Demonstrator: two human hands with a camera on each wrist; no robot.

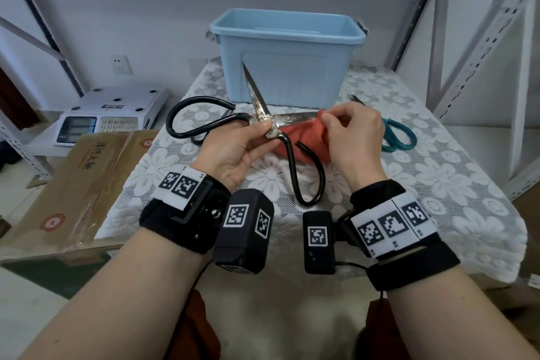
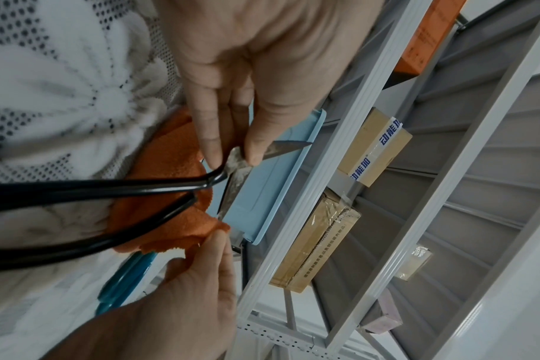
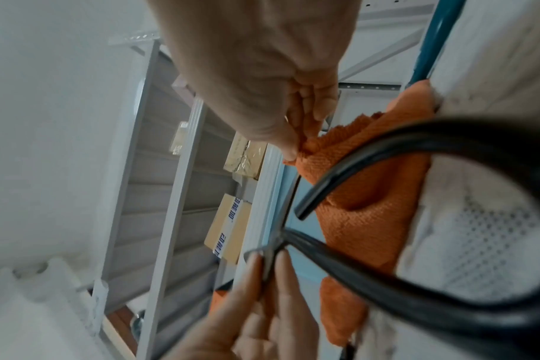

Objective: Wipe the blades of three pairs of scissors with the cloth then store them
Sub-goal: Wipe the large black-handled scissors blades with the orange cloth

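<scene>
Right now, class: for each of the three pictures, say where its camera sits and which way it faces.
Head: on the head, facing down at both forearms, left hand pinching black-handled scissors, right hand holding the orange cloth.
Left wrist: faces along the left palm to the scissors' pivot.
Right wrist: faces along the right hand's grip on the cloth.
Both wrist views share the blue storage bin.

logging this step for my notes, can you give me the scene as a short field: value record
left hand: left hand pinches the pivot of the large rusty black-handled scissors, blades spread open
right hand: right hand pinches the orange cloth at one blade
waiting: teal-handled scissors lie on the white lace tablecloth, right of the cloth
storage: light blue plastic bin, behind the hands, lid off
third pair: not clearly visible
</scene>
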